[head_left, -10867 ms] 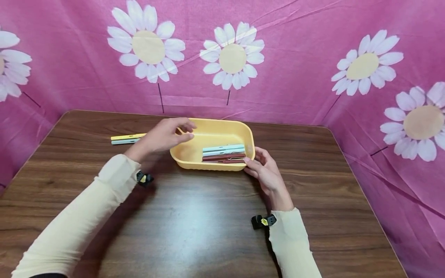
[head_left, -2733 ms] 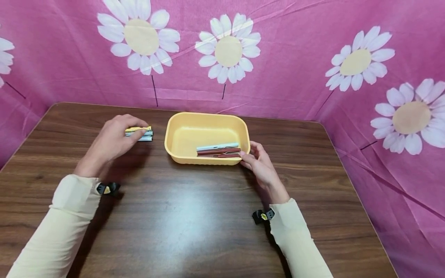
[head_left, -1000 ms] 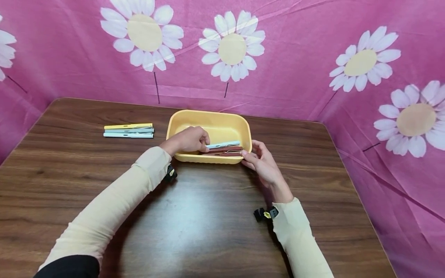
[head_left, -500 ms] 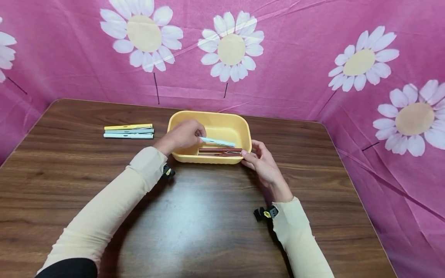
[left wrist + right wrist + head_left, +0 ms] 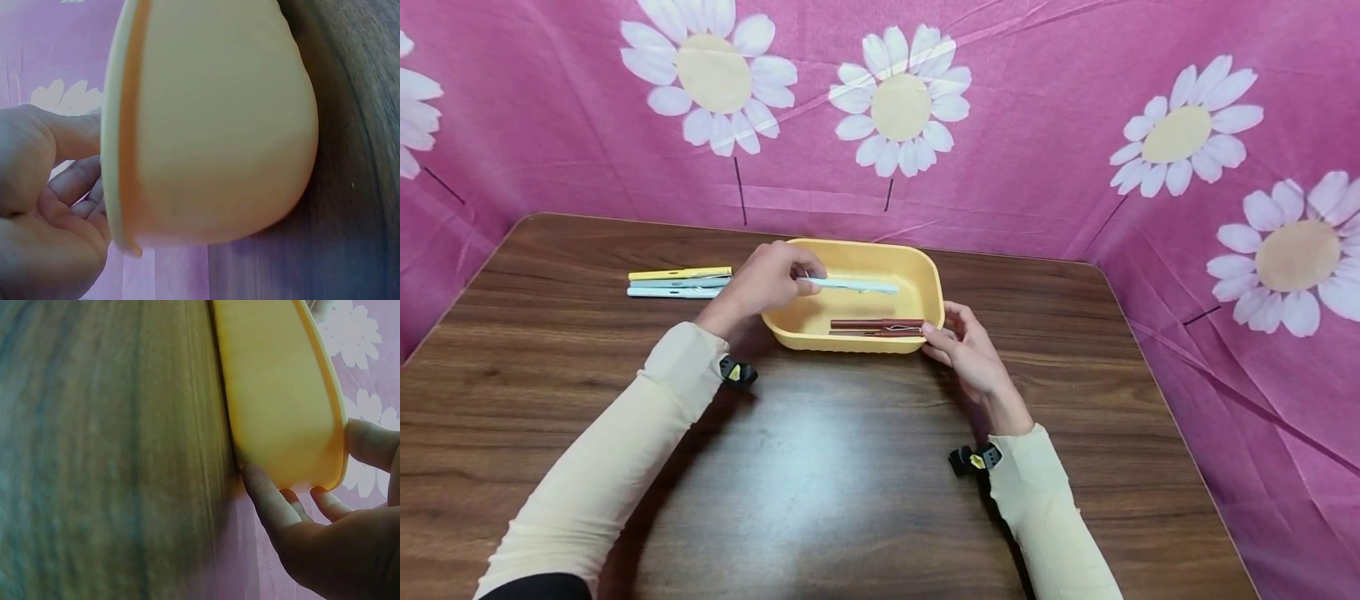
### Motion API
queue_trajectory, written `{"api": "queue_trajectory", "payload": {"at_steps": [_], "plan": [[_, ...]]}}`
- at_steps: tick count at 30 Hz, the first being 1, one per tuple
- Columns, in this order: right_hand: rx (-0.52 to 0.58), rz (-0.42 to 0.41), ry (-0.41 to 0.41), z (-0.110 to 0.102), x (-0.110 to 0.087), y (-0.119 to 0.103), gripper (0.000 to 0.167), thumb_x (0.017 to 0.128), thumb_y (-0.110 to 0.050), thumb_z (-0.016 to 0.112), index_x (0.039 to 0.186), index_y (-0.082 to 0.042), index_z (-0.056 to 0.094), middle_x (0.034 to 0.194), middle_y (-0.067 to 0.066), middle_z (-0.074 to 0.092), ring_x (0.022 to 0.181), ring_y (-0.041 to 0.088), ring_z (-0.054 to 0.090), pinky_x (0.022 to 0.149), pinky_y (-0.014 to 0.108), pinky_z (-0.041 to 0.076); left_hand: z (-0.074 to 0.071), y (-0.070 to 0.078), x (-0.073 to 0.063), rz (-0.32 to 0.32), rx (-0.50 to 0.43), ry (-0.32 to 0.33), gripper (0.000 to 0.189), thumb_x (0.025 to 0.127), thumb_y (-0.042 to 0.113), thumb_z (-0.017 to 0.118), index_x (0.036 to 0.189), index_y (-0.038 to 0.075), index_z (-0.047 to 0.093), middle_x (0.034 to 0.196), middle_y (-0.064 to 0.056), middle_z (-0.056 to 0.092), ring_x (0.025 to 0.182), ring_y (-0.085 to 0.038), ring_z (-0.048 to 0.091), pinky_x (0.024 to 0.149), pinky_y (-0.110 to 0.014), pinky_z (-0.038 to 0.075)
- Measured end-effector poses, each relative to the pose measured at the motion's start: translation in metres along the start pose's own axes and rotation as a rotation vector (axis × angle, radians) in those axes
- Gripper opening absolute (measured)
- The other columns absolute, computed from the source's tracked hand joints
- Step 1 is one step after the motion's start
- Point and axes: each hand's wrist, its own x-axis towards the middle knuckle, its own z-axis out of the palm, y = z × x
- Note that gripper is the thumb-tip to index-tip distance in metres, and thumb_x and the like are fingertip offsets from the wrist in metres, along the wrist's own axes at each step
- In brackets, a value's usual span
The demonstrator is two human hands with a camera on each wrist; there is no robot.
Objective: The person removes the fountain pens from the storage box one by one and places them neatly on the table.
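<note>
My left hand [image 5: 772, 277] pinches the left end of a pale blue pen [image 5: 857, 286], lifted over the inside of a yellow tray [image 5: 820, 341]. In the left wrist view, the left hand's [image 5: 56, 200] fingertips and the pen are hidden behind the tray's wall [image 5: 219, 125]. Two dark red pens [image 5: 877, 323] lie inside along the tray's near side. My right hand [image 5: 973, 362] grips the tray's near right corner. The right wrist view has the right hand's [image 5: 337, 544] thumb at the rim and fingers against the outer wall [image 5: 281, 394].
Left of the tray, a yellow pen [image 5: 677, 273], a grey-blue pen [image 5: 673, 283] and a pale blue pen [image 5: 670, 292] lie side by side, their right ends near my left hand. Behind the wooden table [image 5: 805, 467] hangs a pink flowered cloth [image 5: 1030, 167].
My left hand went from the yellow pen's row into the tray and took hold of the pale blue pen. It has since lifted it up and leftward. The right hand stays on the tray's corner.
</note>
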Motion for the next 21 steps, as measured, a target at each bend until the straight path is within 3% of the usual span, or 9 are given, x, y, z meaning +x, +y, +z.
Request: {"api": "queue_trajectory", "payload": {"at_steps": [14, 21], "plan": [[0.002, -0.001, 0.001, 0.000, 0.000, 0.000, 0.055, 0.102, -0.003, 0.057, 0.149, 0.001, 0.031, 0.143, 0.022, 0.039, 0.112, 0.018, 0.057, 0.102, 0.042, 0.048, -0.021, -0.015, -0.018, -0.018, -0.028, 0.129, 0.012, 0.089, 0.004, 0.077, 0.102, 0.004, 0.078, 0.091, -0.010, 0.072, 0.086, -0.025, 0.063, 0.082, -0.040, 0.050], [-0.013, -0.004, 0.000, -0.001, 0.001, 0.000, 0.056, 0.102, -0.004, 0.057, 0.150, 0.002, 0.030, 0.144, 0.023, 0.038, 0.115, 0.021, 0.056, 0.103, 0.042, 0.048, -0.032, -0.025, -0.030, 0.001, -0.009, 0.158, 0.011, 0.091, 0.008, 0.077, 0.102, 0.004, 0.078, 0.087, -0.010, 0.072, 0.079, -0.022, 0.060, 0.070, -0.026, 0.045]]}}
